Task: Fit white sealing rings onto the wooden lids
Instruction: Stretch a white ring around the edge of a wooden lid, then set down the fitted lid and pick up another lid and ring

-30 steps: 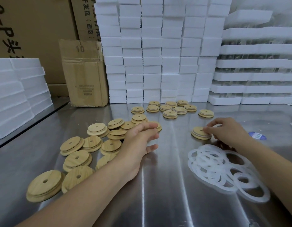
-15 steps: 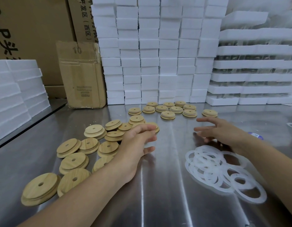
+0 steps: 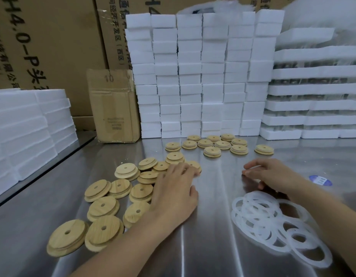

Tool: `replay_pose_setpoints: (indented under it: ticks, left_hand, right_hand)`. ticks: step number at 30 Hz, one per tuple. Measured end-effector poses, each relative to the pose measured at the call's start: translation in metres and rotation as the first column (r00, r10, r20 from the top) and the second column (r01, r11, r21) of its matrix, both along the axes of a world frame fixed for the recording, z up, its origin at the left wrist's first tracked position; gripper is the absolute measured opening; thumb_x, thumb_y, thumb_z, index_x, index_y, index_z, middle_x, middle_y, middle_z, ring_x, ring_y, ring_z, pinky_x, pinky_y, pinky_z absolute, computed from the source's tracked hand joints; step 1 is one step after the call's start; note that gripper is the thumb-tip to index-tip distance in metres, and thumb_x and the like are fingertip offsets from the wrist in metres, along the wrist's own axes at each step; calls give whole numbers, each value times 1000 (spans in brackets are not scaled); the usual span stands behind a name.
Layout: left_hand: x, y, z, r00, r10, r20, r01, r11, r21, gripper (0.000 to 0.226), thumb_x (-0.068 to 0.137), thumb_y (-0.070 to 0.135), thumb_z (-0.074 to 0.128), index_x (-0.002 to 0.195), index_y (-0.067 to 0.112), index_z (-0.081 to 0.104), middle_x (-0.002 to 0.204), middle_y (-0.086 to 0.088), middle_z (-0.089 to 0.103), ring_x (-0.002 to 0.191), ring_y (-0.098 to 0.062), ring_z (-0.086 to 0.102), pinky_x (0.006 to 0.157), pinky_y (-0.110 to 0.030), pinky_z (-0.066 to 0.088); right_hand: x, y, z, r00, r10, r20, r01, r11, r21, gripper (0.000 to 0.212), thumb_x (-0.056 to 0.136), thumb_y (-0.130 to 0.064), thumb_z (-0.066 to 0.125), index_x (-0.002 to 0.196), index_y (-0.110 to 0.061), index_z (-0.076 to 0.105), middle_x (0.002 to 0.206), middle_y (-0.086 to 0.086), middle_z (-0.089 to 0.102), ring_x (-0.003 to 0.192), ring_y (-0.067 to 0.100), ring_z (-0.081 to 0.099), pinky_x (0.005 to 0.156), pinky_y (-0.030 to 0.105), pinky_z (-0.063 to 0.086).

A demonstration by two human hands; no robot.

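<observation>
Hands show grips apart, empty: left hand (image 3: 173, 190) over round pale wooden lids (image 3: 102, 206), right hand (image 3: 273, 174) just beyond flat white sealing rings (image 3: 259, 211) on steel tabletop (image 3: 213, 246).

On the table (image 3: 209, 246), loose lids (image 3: 102, 206) lie left of the fingers of the left hand (image 3: 173, 194) (one just past the fingertips). Further lids (image 3: 223, 144) sit beyond both hands' fingers, with foam blocks (image 3: 201, 76) behind them. Sealing rings (image 3: 273, 222) lie piled nearer than the fingers of the right hand (image 3: 273, 175).
</observation>
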State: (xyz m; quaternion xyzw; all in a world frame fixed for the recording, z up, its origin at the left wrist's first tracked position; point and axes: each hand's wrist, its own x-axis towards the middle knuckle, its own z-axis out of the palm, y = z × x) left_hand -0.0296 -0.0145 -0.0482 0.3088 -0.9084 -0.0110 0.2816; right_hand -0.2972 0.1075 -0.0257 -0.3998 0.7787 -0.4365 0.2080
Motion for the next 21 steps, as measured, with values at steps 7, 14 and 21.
replay_pose_setpoints:
  ticks: [7, 14, 21]
  left_hand:
    - [-3, -16, 3, 958, 226, 178, -217, 974, -69, 42, 102, 54, 43, 136, 30, 52, 155, 2, 47, 141, -26, 40, 112, -45, 39]
    - [6, -11, 6, 989, 137, -51, -139, 989, -46, 28, 97, 56, 61, 120, 40, 59, 121, 18, 66, 117, -14, 58, 95, -36, 43]
    - [3, 14, -3, 973, -127, -194, 183, 935, 304, 59, 79, 63, 76, 132, 54, 50, 123, 30, 44, 118, 2, 50, 95, -27, 45]
  right_hand:
    - [3, 1, 3, 994, 29, -107, -23, 998, 58, 11, 97, -22, 71, 109, -23, 70, 98, 7, 81, 51, 6, 64, 56, 17, 47]
    - [10, 9, 15, 984, 163, -69, -155, 982, 106, 10, 94, -27, 77, 104, -29, 78, 91, -4, 81, 72, 9, 75, 71, 21, 51]
    - [15, 26, 33, 923, 378, -68, -345, 894, 285, 13, 92, -35, 79, 104, -40, 81, 103, -13, 78, 103, 11, 72, 95, 32, 55]
